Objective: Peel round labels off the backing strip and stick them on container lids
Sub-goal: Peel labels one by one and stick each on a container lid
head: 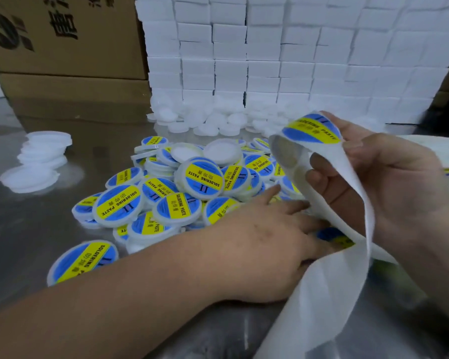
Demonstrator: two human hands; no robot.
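We judge the job well along: dozens of labelled lids point(166, 193) are heaped mid-desk point(36, 229), and bare lids point(43, 154) wait at nine and twelve o'clock. At three o'clock our right hand point(389, 182) pinches the backing strip point(347, 255), which carries one label point(312, 130). Our left hand point(265, 244) lies straight-fingered on the heap.

Table point(49, 224): pile of labelled lids point(176, 193) at centre, one labelled lid point(83, 260) apart at front left, a short stack of bare lids point(40, 156) well to the left. Behind the pile, loose bare lids point(213, 120) lie at the foot of a wall of small boxes point(283, 47), with cardboard cartons point(70, 47) to its left. Right of the pile the right hand point(389, 182) holds the backing strip point(358, 203) up, one label point(313, 130) on its top end; the left hand point(265, 244) lies in front of the pile, fingers under the strip.
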